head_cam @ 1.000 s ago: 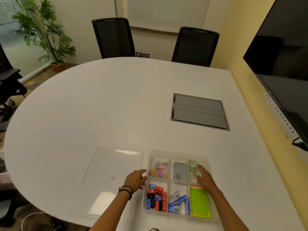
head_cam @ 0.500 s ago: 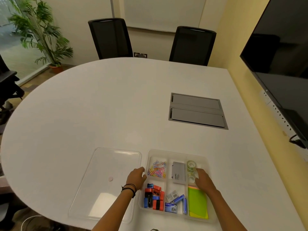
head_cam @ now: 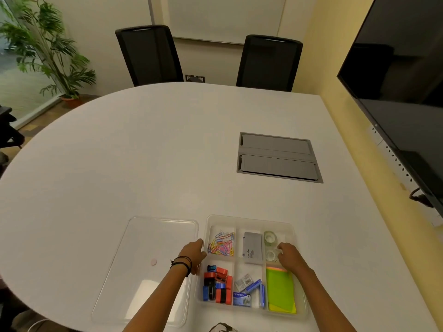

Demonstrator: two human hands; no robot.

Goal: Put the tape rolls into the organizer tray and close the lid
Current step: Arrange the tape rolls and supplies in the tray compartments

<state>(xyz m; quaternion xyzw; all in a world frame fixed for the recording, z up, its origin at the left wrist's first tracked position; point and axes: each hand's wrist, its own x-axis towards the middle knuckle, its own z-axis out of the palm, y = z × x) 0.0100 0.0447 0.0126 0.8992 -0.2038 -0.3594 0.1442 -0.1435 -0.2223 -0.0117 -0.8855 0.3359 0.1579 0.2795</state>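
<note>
Left hand loosely curled against organizer tray wall, right hand ungrasping beside tape rolls.

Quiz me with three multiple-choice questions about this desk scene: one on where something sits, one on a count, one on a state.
1. Where do the tape rolls lie in the organizer tray?
A far right compartment
B far left compartment
C near middle compartment

2. How many tape rolls show?
A one
B two
C four

3. The lid is
A shut on the tray
B flat on the table, left of the tray
C held up in the air

Answers: 1 A, beside the right hand; 2 B, two clear rings; 3 B, beside the left hand.
</note>
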